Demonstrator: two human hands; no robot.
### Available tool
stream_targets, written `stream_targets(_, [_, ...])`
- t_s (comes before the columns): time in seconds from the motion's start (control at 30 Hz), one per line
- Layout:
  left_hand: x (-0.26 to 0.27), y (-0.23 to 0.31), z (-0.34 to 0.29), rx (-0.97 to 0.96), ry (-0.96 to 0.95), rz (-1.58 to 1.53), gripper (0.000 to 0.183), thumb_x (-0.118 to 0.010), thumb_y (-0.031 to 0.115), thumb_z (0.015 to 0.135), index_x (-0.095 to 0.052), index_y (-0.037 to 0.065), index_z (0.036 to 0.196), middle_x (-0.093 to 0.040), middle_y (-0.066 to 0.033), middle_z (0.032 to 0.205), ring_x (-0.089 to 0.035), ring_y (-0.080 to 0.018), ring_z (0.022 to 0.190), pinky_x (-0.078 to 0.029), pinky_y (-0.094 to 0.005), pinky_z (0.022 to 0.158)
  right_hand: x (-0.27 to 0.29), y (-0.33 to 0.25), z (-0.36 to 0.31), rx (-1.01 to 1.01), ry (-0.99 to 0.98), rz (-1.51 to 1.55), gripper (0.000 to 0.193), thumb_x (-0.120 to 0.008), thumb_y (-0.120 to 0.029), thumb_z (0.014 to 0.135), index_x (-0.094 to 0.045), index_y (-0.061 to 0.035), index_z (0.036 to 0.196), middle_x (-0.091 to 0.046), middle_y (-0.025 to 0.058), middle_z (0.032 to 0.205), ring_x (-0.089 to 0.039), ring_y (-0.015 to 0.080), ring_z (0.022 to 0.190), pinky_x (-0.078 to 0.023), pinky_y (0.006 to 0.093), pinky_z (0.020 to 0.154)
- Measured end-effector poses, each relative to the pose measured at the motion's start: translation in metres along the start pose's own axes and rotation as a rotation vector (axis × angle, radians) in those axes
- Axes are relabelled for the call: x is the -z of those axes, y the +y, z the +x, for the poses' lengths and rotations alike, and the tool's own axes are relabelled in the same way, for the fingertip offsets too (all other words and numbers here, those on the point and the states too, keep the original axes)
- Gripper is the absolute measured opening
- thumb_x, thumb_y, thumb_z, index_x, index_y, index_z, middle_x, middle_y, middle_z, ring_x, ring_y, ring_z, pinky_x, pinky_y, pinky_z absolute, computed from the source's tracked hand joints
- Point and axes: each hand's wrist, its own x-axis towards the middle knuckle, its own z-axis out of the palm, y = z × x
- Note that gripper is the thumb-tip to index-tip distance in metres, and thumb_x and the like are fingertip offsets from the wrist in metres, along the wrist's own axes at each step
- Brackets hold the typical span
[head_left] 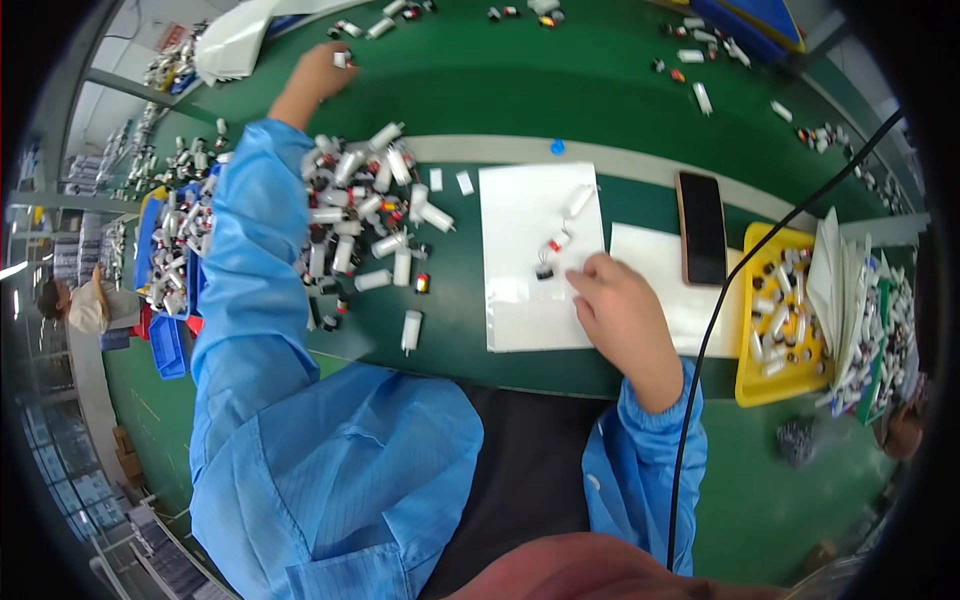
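Note:
My left hand (318, 78) reaches to the far left of the bench, its fingers closed on a small white part with a dark end (343, 60). Over the right edge of a white sheet (515, 315) is my right hand (625, 310), index finger bent and slightly apart from the thumb. No held thing shows in it. Beside its fingertips lie a small black part (544, 271) and a red-and-white part (559, 241). Farther up the sheet rests a white cylinder (578, 200). A heap of white cylinders (345, 215) with red and black pieces lies under my left arm.
A phone (703, 230) lies right of the sheet, and a black cable (745, 265) crosses in front. A yellow tray (748, 385) of parts stands at the right, a blue bin (150, 235) at the left. More parts lie scattered along the far bench. Another person (95, 305) is at the far left.

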Motion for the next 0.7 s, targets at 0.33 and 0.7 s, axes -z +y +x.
stream_targets(0.33, [-0.031,0.305,-0.148,-0.587,-0.543,-0.113,0.048,-0.069,0.05,0.086,-0.069,0.006,0.105,-0.072,-0.0131,0.087,-0.07,-0.0338,0.085,-0.056,-0.044,0.074,0.008,-0.009,0.01,-0.013,-0.133,0.075,0.021,-0.064,0.0,0.082,-0.067,0.0019,0.102,-0.059,0.0153,0.098,-0.065,0.0347,0.084,-0.054,0.0413,0.075])
stream_targets(0.7, [0.052,0.142,-0.039,-0.286,-0.365,-0.275,0.038,-0.077,0.038,0.084,-0.069,0.004,0.098,-0.067,-0.0047,0.076,-0.061,-0.0119,0.067,-0.045,-0.0256,0.059,0.0,0.007,0.011,-0.038,-0.117,0.224,0.008,-0.064,0.001,0.079,-0.06,-0.0018,0.085,-0.057,0.0152,0.088,-0.062,0.0365,0.079,-0.053,0.0438,0.071])
